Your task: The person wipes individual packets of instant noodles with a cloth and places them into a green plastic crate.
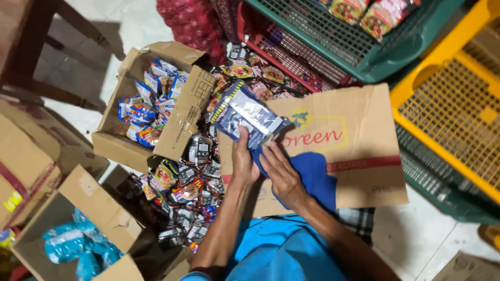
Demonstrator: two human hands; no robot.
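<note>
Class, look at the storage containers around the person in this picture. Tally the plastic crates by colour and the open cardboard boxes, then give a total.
Green crates: 1
Red crates: 1
Yellow crates: 1
Open cardboard boxes: 2
Total: 5

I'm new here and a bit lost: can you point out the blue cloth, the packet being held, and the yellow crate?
blue cloth [312, 177], head view, middle of the fold
packet [247, 114], head view, its clear front
yellow crate [442, 106], head view, mesh floor

Blue-and-silver packet (glossy, tilted) above flattened cardboard, blue cloth beneath.
</note>
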